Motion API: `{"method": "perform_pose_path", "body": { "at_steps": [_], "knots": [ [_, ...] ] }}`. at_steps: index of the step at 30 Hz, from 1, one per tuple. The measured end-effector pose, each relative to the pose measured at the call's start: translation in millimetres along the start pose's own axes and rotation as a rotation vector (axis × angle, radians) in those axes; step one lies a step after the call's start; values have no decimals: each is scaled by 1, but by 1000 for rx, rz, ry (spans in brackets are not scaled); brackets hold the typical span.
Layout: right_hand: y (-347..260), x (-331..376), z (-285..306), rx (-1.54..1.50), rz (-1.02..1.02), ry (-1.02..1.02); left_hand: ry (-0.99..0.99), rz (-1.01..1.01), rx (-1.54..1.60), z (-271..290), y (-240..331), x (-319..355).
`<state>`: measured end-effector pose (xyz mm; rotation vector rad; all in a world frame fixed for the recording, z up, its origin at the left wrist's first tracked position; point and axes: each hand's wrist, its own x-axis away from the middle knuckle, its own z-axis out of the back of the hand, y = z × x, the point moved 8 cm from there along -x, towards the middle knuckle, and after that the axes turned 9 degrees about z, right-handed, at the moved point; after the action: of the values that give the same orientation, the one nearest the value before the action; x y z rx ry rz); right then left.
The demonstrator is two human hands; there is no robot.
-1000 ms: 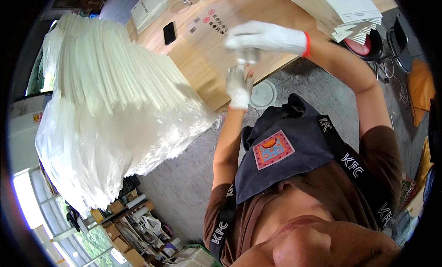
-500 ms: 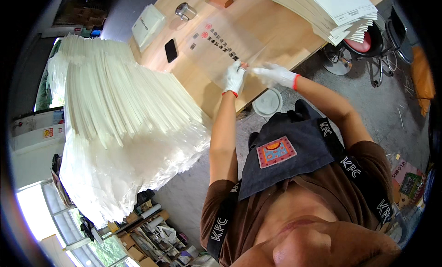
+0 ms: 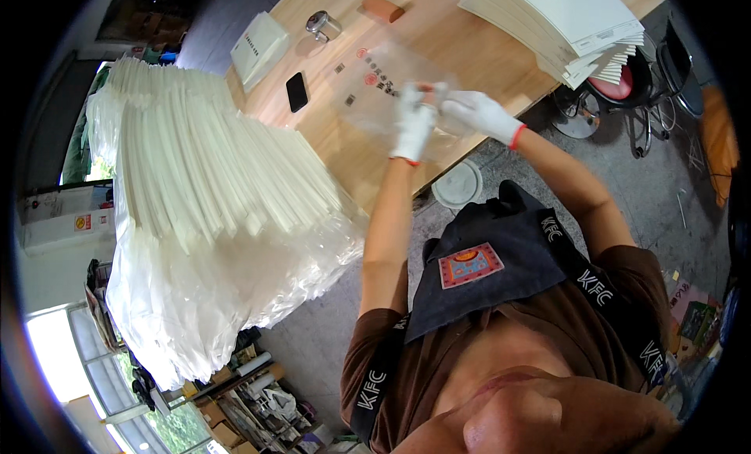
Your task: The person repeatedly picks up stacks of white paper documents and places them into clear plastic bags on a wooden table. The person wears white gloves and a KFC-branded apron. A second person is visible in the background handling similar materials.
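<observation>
A clear plastic bag [image 3: 361, 106] with red and black print lies partly on the wooden table and is bunched up near my hands. My left hand [image 3: 415, 124], in a white glove with bare fingertips, is closed on the bag's near part; motion blurs it. Close beside it on the right, my right hand [image 3: 479, 116], also in a white glove, has its fingers pinched at the edge of the same bag. Blur partly hides the fingertips of both hands.
On the wooden table [image 3: 328, 153] are a phone [image 3: 296, 92], a metal mug [image 3: 323, 26], a white packet [image 3: 258, 51], an orange-brown block [image 3: 382, 8] and stacked white boards [image 3: 579, 20]. A tall plastic-wrapped sheet stack [image 3: 211, 165] stands left. A white bucket [image 3: 458, 184] sits below the table edge.
Both hands have moved slightly right and come together at the bag. The bag, spread flatter before, is now crumpled and partly lifted, with less of its print showing.
</observation>
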<state>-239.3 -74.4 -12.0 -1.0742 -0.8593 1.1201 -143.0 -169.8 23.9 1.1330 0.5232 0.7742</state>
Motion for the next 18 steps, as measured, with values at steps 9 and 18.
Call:
{"method": "perform_pose_path", "body": {
  "at_steps": [9, 18],
  "knots": [
    [28, -15, -22, 647, -32, -80, -297, -452, -489, -95, 82, 106],
    [-70, 120, 191, 1474, 515, 639, -189, 110, 223, -71, -8, 18]
  ]
}}
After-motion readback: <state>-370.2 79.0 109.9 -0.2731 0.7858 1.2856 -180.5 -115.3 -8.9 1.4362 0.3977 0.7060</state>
